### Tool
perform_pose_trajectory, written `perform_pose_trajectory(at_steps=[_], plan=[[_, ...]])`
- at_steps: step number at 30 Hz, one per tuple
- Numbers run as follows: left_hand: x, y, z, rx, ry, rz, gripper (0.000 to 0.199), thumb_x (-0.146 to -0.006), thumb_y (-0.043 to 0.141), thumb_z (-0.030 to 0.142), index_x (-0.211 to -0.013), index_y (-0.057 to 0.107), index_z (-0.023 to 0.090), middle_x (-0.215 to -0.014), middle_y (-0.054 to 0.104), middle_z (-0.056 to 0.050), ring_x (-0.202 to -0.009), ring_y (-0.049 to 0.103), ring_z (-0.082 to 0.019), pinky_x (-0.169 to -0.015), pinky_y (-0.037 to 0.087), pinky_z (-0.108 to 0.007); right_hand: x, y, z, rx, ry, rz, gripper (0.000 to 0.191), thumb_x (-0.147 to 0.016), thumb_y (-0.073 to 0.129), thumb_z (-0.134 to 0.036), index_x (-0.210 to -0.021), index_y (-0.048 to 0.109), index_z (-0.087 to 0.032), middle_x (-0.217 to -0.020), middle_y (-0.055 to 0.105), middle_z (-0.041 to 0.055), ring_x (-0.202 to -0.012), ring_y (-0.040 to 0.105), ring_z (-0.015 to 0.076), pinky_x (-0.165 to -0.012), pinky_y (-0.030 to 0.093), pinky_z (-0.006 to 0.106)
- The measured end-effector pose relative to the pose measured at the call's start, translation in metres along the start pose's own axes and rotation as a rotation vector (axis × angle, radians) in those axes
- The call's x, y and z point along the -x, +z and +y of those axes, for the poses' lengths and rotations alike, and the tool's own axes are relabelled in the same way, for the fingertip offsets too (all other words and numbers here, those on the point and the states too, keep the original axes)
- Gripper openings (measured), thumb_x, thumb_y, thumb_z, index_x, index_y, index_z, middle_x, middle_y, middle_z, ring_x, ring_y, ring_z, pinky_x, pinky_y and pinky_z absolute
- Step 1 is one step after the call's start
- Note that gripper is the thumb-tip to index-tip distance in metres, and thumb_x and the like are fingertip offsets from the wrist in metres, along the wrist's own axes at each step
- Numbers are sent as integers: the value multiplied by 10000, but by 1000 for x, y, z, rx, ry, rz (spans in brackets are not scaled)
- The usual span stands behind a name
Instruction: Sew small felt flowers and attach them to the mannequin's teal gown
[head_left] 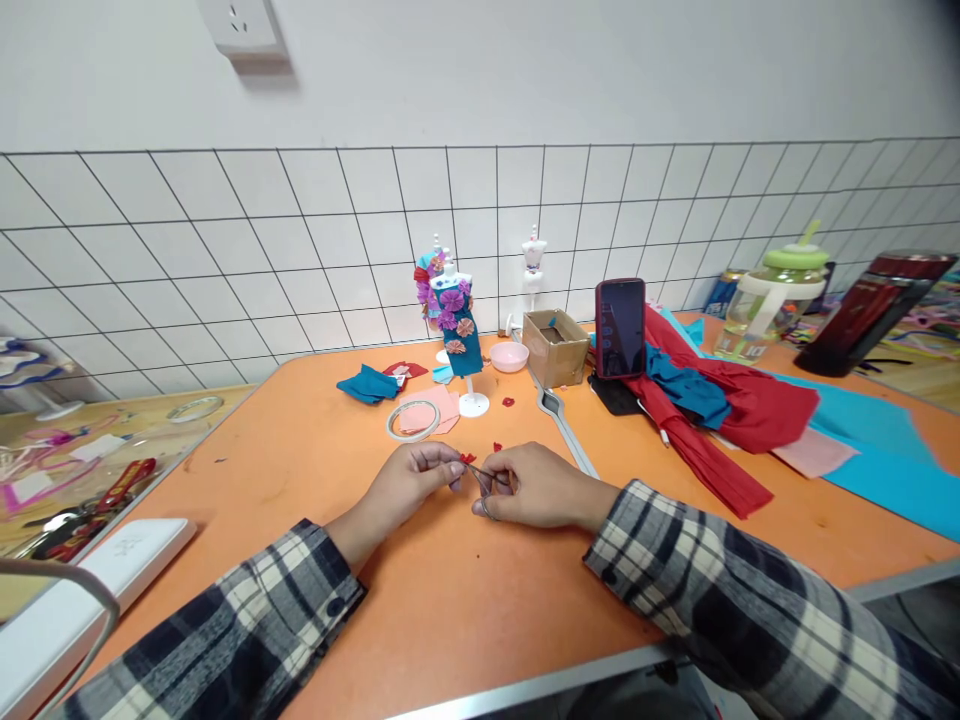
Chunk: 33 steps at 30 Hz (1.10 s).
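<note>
My left hand (421,482) pinches a small red piece (468,458) between thumb and fingers at the middle of the orange table. Facing it, my right hand (531,484) is closed on small metal scissors (484,482), whose tips meet the red piece. Two more small red pieces lie just beyond my hands, one (508,402) farther back, the other (497,447) close to my right fingers. Behind them stands a mini dress form (465,345) in a teal dress with purple and pink flowers. A roll of tape (413,421) rests on pink paper (444,408).
The orange table (315,450) carries a cardboard box (556,350), a pink bowl (509,356) and an upright phone (621,328) at the back. Red fabric (772,405), a green-lidded bottle (772,300) and a dark red flask (862,315) are at right. A white power strip (97,600) lies left.
</note>
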<state>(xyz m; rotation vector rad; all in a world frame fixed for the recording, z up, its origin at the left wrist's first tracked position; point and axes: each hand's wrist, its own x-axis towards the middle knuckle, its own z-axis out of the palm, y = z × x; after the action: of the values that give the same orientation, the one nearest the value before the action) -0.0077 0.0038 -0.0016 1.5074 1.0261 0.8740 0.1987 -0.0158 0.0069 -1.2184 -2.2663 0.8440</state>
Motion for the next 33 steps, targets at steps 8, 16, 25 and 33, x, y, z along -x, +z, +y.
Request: perform_pose_trajectory(at_steps=[8,16,25,33], plan=[[-2,-3,-4,-33,-18,-24,209,-708,713,362,-725,681,156,-604,635,8,-608,551,-126,-643,406,-247,-1,-3,2,24,21,-64,185,-762,641,-373,-769,686,-194,-585,551,-40,-532,435,89,-504,252,229],[-3,-2,-6,-95,-71,-52,215,-711,698,375,-728,685,161,-612,654,1,-627,561,-135,-674,415,-259,-4,-4,8,63,14,-120,135,-768,599,-256,-786,720,-198,-688,661,-20,-605,509,98,-551,299,222],[-5,-2,-6,-162,-103,-51,210,-678,691,359,-710,673,153,-596,643,0,-601,555,-138,-645,415,-262,-2,-6,7,70,18,-149,260,-738,667,-452,-778,687,-196,-671,611,-28,-583,481,93,-517,269,219],[-5,-1,-5,-126,-118,-50,224,-670,704,369,-658,638,155,-595,650,-4,-600,569,-139,-644,425,-264,-1,-9,1,133,37,-160,266,-748,651,-472,-783,681,-211,-668,610,-35,-591,484,96,-524,260,232]])
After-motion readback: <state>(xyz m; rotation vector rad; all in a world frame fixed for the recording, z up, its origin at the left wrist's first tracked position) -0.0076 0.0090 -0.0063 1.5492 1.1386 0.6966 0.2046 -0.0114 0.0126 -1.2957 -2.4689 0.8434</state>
